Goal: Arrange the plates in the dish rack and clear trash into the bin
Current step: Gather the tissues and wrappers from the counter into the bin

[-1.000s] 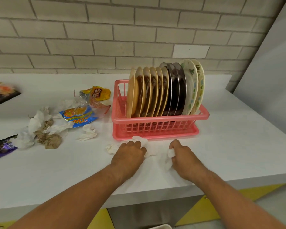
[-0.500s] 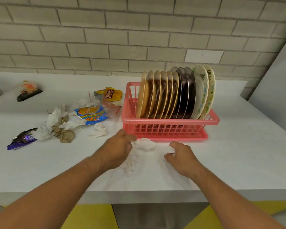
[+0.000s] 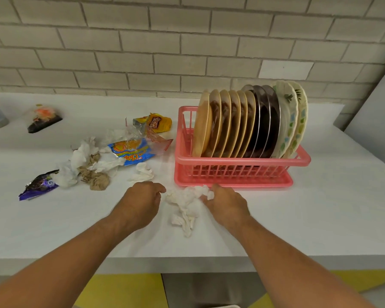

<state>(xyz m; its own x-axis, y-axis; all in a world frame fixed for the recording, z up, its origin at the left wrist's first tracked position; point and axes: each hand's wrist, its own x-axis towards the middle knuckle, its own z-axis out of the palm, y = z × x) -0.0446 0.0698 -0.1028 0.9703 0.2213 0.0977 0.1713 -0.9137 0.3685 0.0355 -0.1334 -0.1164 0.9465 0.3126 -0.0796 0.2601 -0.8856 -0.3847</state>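
"So, what had changed, biggest thing first?"

"Nothing about the desk (image 3: 320,218), nor the pink dish rack (image 3: 242,162). It stood near the wall as before, with the plates (image 3: 238,123) upright in one full row. That half of the job looked done to me."

"And the trash?"

"The wrappers and paper wads (image 3: 129,153) lay left of the rack, untouched. What had changed was the crumpled tissue (image 3: 185,201) in front of the rack. A second before, it was spread under my left hand, with a separate scrap in my right. Now it was raked into one heap between both hands."

"How were your hands?"

"My left hand (image 3: 140,203) had come off the heap and sat just beside it, fingers (image 3: 157,188) loosely curled on nothing. My right hand (image 3: 227,203) pinched the heap's upper right edge."

"Meaning?"

"I judged the tissue ready to be scooped up in one go. I couldn't make out the bin, and all the trash I could see was yet to go in."
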